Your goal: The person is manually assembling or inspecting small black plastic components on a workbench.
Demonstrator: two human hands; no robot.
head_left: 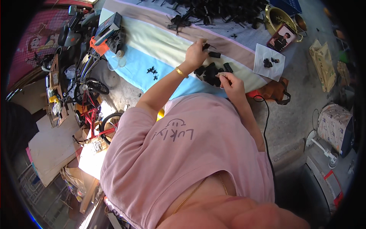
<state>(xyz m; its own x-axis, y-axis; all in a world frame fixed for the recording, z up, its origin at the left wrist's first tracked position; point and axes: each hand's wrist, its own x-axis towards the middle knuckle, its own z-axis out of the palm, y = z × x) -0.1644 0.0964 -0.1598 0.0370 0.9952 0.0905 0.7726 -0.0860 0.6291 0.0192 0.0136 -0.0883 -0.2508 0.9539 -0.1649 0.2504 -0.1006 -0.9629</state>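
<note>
My left hand (pixel 195 54), with a gold bangle at the wrist, is closed over the striped cloth (pixel 160 42). A small black part (pixel 206 46) shows at its fingertips. My right hand (pixel 232 86) pinches at the near right edge of a small heap of black plastic parts (pixel 211 75); whatever is between its fingertips is too small to make out. Beside the heap lies a short black cylinder-like part (pixel 228 67). A similar dark part (pixel 214 55) rests just right of my left hand.
A large pile of black parts (pixel 213 11) covers the cloth's far side. Far right are a brass-coloured pan (pixel 271 19), a picture box (pixel 281 38) and white paper (pixel 263 57) bearing black bits. Small black pieces (pixel 152 71) lie left. A cable (pixel 268 122) runs along my right side.
</note>
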